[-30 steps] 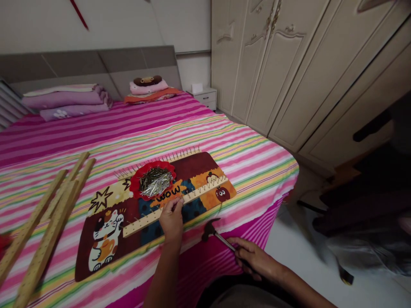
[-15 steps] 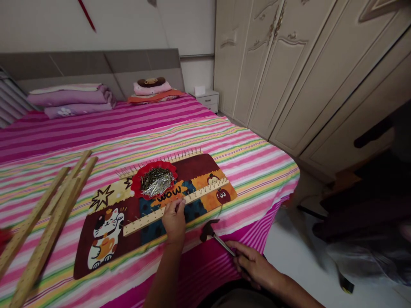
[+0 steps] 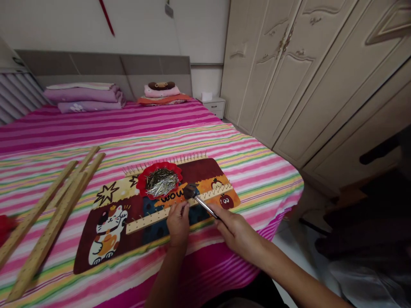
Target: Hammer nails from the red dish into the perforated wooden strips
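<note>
A light wooden strip (image 3: 150,219) with a row of nails standing up from it lies across a patterned mat (image 3: 135,246). My left hand (image 3: 178,224) is at the middle of the strip, thumb and fingertips pinched round a nail that is mostly hidden. My right hand (image 3: 233,229) grips the handle of a hammer (image 3: 205,206). The hammer's dark head is over the strip, just beyond my left fingertips. Behind them, a red scalloped bowl (image 3: 140,184) holds a heap of loose nails (image 3: 163,181).
Another nail-studded strip (image 3: 192,158) lies along the mat's far edge. Several wooden strips (image 3: 48,231) are stacked crosswise on the left of the striped bed (image 3: 257,167). Folded bedding (image 3: 86,96) lies near the headboard. A wardrobe (image 3: 272,72) stands to the right.
My right hand has raised the hammer and brought it left, from beside the mat's near edge to over the strip. My left hand stays pinched at the strip. The view has shifted slightly.
</note>
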Motion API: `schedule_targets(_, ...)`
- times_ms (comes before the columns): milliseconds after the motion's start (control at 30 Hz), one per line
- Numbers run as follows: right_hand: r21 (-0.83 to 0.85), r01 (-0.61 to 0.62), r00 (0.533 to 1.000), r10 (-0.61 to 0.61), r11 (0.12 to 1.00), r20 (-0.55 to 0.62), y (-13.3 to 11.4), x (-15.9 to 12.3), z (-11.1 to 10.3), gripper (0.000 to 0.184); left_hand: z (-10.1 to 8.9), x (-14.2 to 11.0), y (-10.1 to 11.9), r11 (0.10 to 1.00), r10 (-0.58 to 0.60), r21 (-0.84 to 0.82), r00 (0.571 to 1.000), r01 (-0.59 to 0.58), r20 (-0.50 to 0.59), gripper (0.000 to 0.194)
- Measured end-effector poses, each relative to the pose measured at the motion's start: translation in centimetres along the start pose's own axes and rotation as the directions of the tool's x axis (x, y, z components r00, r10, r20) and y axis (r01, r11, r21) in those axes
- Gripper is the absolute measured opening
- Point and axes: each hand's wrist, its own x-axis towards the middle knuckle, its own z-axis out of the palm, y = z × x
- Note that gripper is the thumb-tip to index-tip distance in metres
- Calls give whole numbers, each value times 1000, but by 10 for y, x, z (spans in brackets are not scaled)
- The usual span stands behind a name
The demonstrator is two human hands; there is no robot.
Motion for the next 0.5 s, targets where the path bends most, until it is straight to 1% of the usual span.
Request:
schedule_targets(67, -16, -16, 999, 17, 1000, 40, 1, 0, 2, 46, 0, 0, 0, 1000, 9, 11, 1000, -9, 4, 17)
schedule_targets(133, 0, -79, 996, 79, 997, 50, -1, -6, 1, 46, 0, 0, 0, 1000, 14, 12, 1000, -14, 8, 17)
schedule_targets(233, 87, -189, 981, 183, 978, 69, -6, -23, -5, 46, 0, 2, 1, 1000, -4, -6, 1000, 4, 16, 16)
schedule_targets(300, 163, -258, 963, 239, 952, 125, -3, -37, -7, 46, -1, 1, 1, 999, -24, -23, 999, 25, 25, 16)
schedule_targets(400, 258, -365, 927, 323, 894, 193, 15, -61, 0, 44, -9, 0, 2, 1000, -5, -26, 999, 7, 46, 19)
schedule_targets(500, 332, -500, 865, 445, 800, 231, 43, -81, 17, 44, -29, 6, 5, 997, 58, 40, 997, -60, 45, 20)
